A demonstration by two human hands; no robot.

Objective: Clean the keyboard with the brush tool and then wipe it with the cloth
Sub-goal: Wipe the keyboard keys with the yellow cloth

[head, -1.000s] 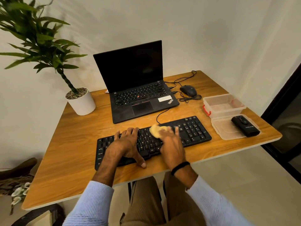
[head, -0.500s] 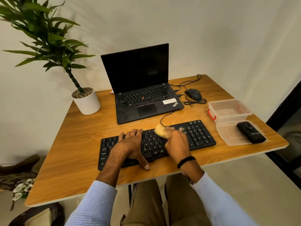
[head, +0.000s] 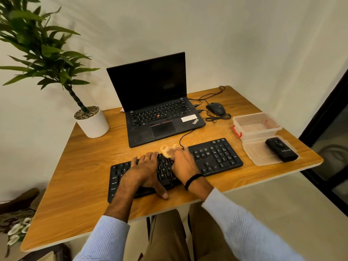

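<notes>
Black keyboard [head: 216, 159] sits lower centre on the desk [head: 84, 176]. Left hand [head: 143, 170] lies flat on it, fingers spread, pinning it. Right hand [head: 183, 164], a bit blurry, grips the yellowish cloth [head: 166, 150] at the top row. I reckon a hard swipe could snag the cable [head: 180, 139] or pop a keycap.

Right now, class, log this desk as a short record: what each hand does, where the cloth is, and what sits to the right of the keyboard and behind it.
left hand: flat on the keyboard, fingers straight, apparently steadying it
right hand: holds the cloth on the far key rows; blurred
stage: wiping, apparently
right of keyboard: clear box; clear lid bearing a black device
behind keyboard: open laptop, mouse
</notes>
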